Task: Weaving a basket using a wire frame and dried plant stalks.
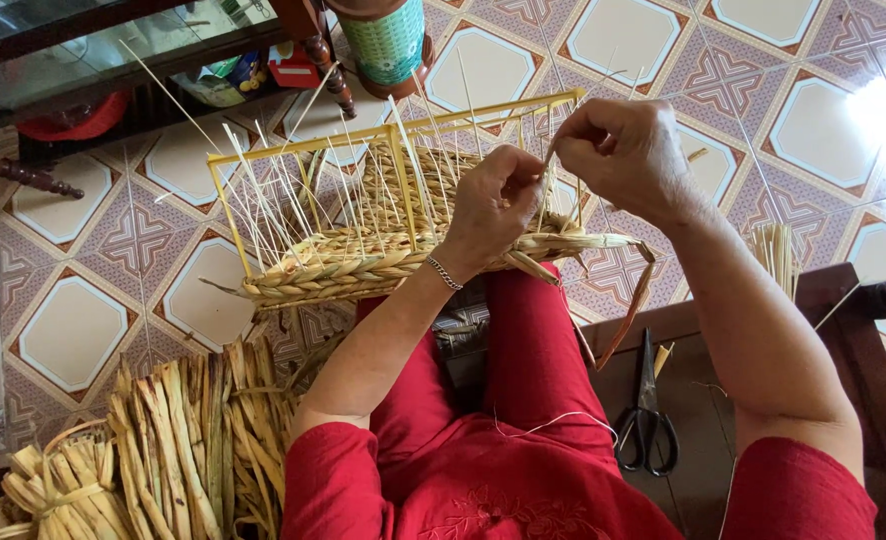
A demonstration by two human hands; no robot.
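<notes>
The half-woven basket (363, 255) rests on the person's lap, over the red trousers (523, 360), w/ its yellow wire frame (393, 135) standing up & thin pale spokes (263, 190) fanning out of it; braided rows of dried straw run along the near rim. The left hand (493, 205) sits on the basket's near edge, grip clenched on the braided rim & strands there, a thin bracelet (445, 272) at the wrist; the right hand (623, 155) is just beside it, a bit higher, fingers pinched shut on a thin strand (548, 195) that runs down into the weave; the 2 hands are near, whether touching can't be told. A loose flat strip (628, 310) hangs off the basket's right end. Black scissors (647, 415) lie on the dark wooden bench (703, 400) by the right forearm, blades shut. Bundles of dried straw (183, 440) lie on the tiled floor (73, 330) lower left; a teal-patterned cylinder (388, 45) stands on the floor beyond the basket.
</notes>
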